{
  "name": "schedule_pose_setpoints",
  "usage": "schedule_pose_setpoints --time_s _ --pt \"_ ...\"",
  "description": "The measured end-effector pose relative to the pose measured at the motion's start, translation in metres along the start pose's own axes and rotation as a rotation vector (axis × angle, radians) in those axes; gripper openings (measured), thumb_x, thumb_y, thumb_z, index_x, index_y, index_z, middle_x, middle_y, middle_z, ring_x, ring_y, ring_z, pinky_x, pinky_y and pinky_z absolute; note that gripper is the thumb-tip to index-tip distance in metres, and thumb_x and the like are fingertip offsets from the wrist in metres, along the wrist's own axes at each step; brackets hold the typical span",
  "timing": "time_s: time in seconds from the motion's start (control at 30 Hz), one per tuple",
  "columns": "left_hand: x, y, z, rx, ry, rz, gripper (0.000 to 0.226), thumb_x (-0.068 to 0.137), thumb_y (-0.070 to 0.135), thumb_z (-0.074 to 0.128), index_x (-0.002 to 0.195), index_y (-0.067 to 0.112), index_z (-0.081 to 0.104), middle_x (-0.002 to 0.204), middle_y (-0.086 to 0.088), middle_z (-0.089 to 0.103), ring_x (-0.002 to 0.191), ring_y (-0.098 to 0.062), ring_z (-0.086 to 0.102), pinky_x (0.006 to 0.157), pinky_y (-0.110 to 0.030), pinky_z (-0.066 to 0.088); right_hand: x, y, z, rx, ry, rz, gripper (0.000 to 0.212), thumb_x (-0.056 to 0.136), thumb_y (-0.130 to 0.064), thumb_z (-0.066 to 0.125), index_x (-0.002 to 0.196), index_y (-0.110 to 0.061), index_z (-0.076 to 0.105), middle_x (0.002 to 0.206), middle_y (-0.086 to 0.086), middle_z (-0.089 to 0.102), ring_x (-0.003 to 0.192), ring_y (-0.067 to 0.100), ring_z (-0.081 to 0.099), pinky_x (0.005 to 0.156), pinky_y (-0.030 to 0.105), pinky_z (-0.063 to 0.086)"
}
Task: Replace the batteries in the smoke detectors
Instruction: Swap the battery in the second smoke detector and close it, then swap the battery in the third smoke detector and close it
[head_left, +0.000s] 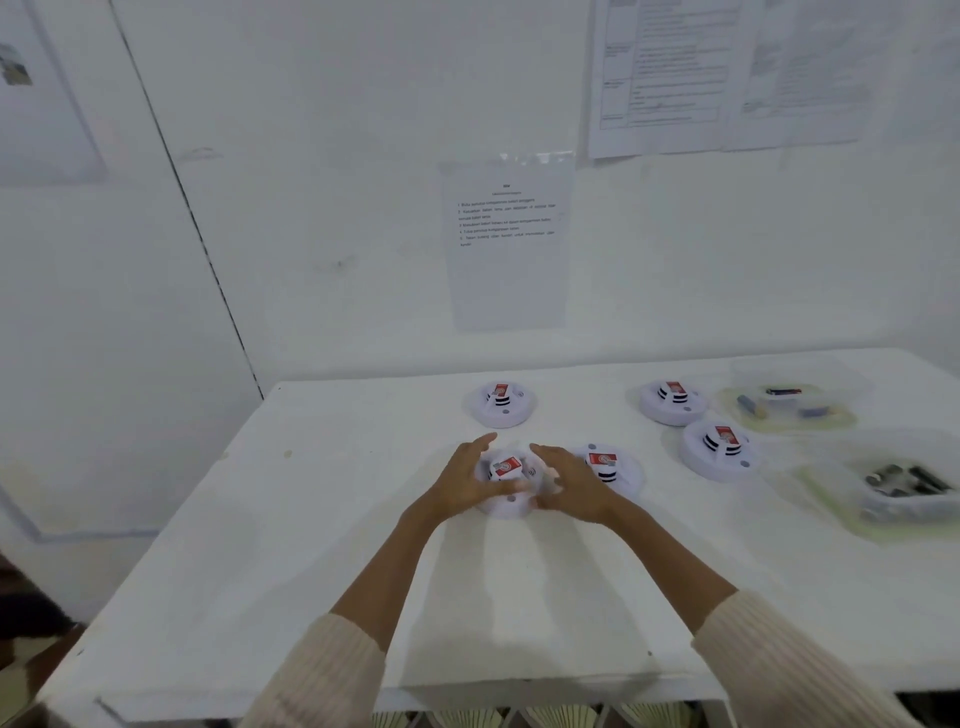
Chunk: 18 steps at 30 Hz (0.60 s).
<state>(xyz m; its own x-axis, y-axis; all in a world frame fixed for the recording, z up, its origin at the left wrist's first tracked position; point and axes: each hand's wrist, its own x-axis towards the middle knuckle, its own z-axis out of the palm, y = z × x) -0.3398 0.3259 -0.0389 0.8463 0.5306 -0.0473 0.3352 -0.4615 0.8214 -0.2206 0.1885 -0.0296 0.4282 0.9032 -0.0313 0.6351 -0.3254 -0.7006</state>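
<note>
Left hand (461, 483) and right hand (574, 486), fingers spread, flank one smoke detector (511, 505) (second detector (618, 475) just behind right hand)

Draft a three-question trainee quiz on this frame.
1. How many detectors are on the table?
2. True or false: the left hand and right hand flank one detector.
3. The clear boxes sit at the table's: A left, B right, C near edge?
Key: 1. five; 2. true; 3. B.
</note>
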Motion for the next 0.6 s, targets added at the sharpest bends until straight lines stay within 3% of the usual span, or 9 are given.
schedule_pose_setpoints --time_s 0.17,0.27,0.37,0.47,0.6 --pt "0.013 0.034 0.014 -0.101 0.231 0.173 0.046 0.090 0.032 0.058 0.131 0.012 0.050 0.137 -0.002 0.050 0.128 -0.015 0.042 0.098 -0.017 0.026 -0.004 0.006 -0.023 0.088 0.137 -0.018 0.068 0.085 -0.011 0.065 0.143 -0.011 0.030 0.148 0.006 0.034 0.135 0.021 0.034 0.110 0.034 0.032" --pt "0.033 0.061 0.027 -0.154 0.295 0.315 0.034 0.090 0.019 0.060 0.122 0.008 0.056 0.126 -0.005 0.057 0.114 -0.012 0.051 0.089 -0.007 0.034 -0.004 0.017 -0.049 0.113 0.220 -0.010 0.064 0.085 -0.013 0.064 0.142 -0.015 0.034 0.146 0.004 0.038 0.131 0.020 0.039 0.103 0.027 0.035" --pt "0.060 0.082 0.043 -0.135 0.267 0.367 0.028 0.090 0.010 0.059 0.118 0.009 0.057 0.123 -0.007 0.058 0.106 -0.008 0.051 0.080 0.002 0.035 -0.002 0.033 -0.079 0.134 0.288 0.016 0.062 0.086 -0.012 0.064 0.141 -0.013 0.035 0.145 0.004 0.039 0.130 0.020 0.039 0.099 0.024 0.033" --pt "0.093 0.102 0.062 -0.105 0.210 0.390 0.029 0.088 0.005 0.059 0.117 0.007 0.057 0.120 -0.009 0.059 0.104 -0.013 0.053 0.078 -0.001 0.038 0.002 0.054 -0.113 0.140 0.369 0.041 0.061 0.085 -0.010 0.064 0.140 -0.009 0.037 0.143 0.008 0.042 0.128 0.023 0.042 0.100 0.026 0.035" --pt "0.137 0.121 0.091 -0.019 0.123 0.342 0.037 0.085 0.007 0.065 0.120 0.007 0.054 0.124 -0.011 0.057 0.104 -0.012 0.050 0.086 -0.010 0.037 0.016 0.094 -0.155 0.081 0.404 0.070 0.059 0.084 -0.011 0.065 0.138 -0.010 0.041 0.141 0.007 0.045 0.124 0.024 0.047 0.091 0.016 0.033"
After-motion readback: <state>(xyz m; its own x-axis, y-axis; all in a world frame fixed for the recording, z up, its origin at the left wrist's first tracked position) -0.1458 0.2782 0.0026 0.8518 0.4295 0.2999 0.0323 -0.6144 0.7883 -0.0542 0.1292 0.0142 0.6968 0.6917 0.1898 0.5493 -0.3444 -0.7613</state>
